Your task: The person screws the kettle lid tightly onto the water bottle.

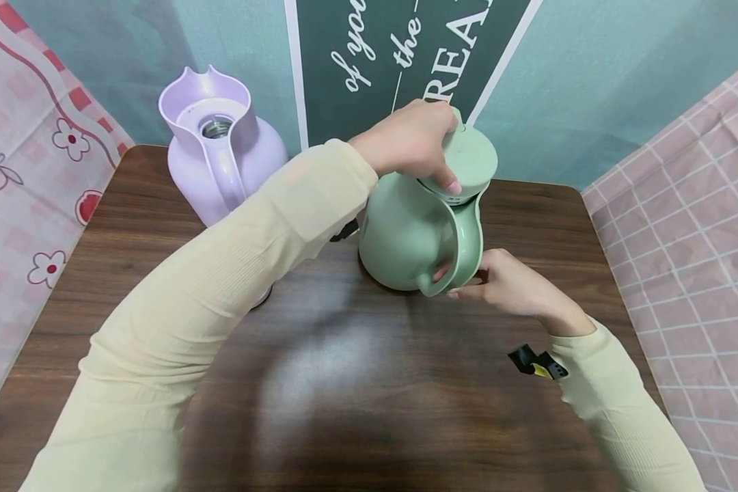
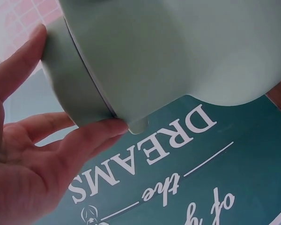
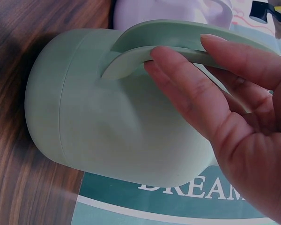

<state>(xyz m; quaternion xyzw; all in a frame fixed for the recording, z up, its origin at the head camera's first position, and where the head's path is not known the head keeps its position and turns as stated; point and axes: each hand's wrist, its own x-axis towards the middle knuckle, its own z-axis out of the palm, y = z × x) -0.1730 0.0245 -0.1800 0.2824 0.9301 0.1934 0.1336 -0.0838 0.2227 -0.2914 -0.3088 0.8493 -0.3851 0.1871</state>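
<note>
A pale green thermos jug (image 1: 400, 232) stands on the table, its round lid (image 1: 470, 160) at the mouth. My left hand (image 1: 415, 140) grips this lid from the side, thumb and fingers spread around its edge. In the left wrist view a thin dark seam runs between the lid (image 2: 70, 75) and the jug's neck. The jug's handle (image 3: 131, 63) faces my right hand (image 1: 507, 283), whose fingers curl around it. A lilac thermos jug (image 1: 258, 150) of the same shape stands at the left, lidless, with a threaded silvery opening showing.
Behind the jugs, a dark green panel with white lettering (image 1: 369, 55) lies against a blue cloth (image 1: 596, 82). Patterned pink cloth (image 1: 55, 171) borders the table (image 1: 344, 410) on the left, checked pink cloth (image 1: 701, 273) on the right. My left forearm crosses in front of the lilac jug.
</note>
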